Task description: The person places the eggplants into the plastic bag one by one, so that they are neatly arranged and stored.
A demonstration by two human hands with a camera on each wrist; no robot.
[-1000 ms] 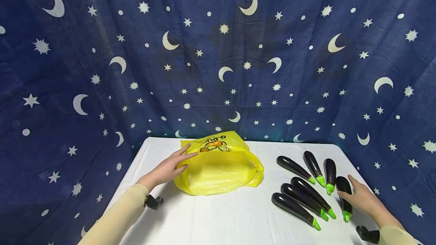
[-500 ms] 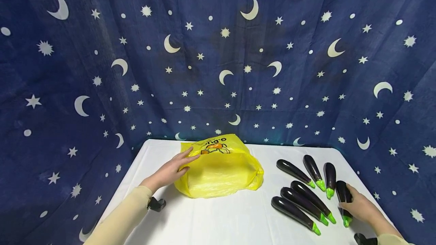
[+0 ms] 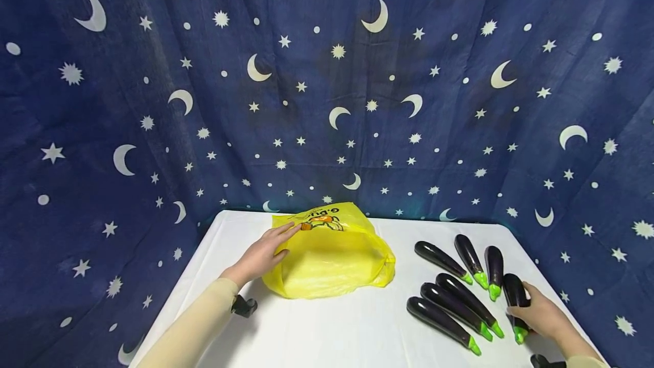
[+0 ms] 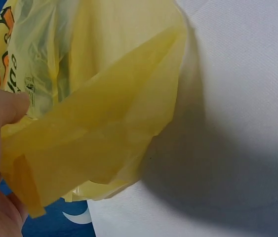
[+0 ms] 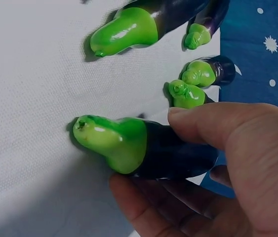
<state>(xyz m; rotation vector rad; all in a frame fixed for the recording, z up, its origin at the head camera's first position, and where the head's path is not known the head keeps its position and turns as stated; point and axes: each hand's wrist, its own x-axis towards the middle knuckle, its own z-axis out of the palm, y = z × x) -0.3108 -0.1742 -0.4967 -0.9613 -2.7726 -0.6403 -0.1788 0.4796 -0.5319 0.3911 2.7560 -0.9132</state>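
Observation:
A yellow plastic bag [image 3: 327, 266] with a printed cartoon lies on its side, its mouth facing me. At its left edge is my left hand [image 3: 263, 251], fingers extended along the upper side and touching the plastic. In the left wrist view the thumb [image 4: 15, 107] lies against the bag [image 4: 104, 113]. My right hand [image 3: 544, 314] grips the rightmost eggplant [image 3: 513, 289], thumb on one side and fingers on the other; its green stem end [image 5: 121, 140] points toward me and it still lies on the table.
Several other eggplants [image 3: 440, 322] lie in two loose groups left of my right hand, green ends toward me. A white cloth covers the table [image 3: 327, 334]. A dark blue curtain [image 3: 327, 84] with moons and stars encloses the back and sides.
The right hand has closed its thumb and fingers around the rightmost eggplant. My left hand has shifted slightly right over the bag's edge. The head view has tilted up a little.

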